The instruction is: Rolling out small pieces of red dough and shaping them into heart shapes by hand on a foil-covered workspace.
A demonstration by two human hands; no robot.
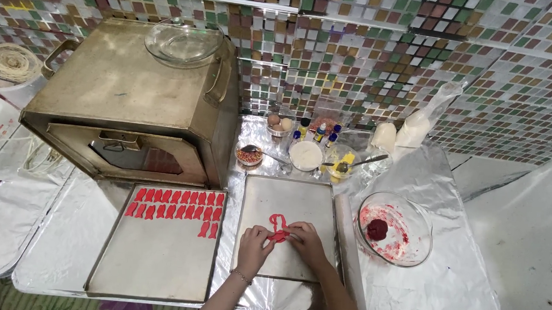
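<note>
A glass bowl (395,228) is sitting at the right of the foil-covered worktop (430,180), holding a ball of red dough (377,229) and red smears. Behind the trays, a small bowl of white powder (306,154), a cup of coloured sprinkles (249,154) and a dish of eggs (278,124) are standing together. An empty glass dish (183,42) is resting on top of the metal oven (129,99).

The left hand (253,247) and right hand (305,242) are meeting over the middle baking tray (286,202), their fingers (265,233) pinching closed on a strip of red dough (278,228) lying on that tray.

The left tray (153,261) is carrying rows of red dough pieces (176,204). A rolling pin (348,251) is lying between the middle tray and the glass bowl.
</note>
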